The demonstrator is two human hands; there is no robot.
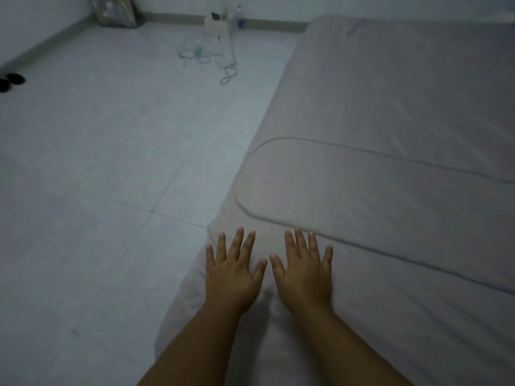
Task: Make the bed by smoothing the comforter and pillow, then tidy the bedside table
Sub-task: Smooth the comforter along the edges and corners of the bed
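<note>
Both the left hand [232, 277] and right hand [305, 274] are laid flat with each grip fully spread, nothing held, on the comforter [376, 218] at the bed's near corner, where smoothing is best done by even outward strokes.

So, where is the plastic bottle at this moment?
In the head view the plastic bottle stands on the floor at the far wall, top centre, left of the bed and beside tangled cables.
</note>
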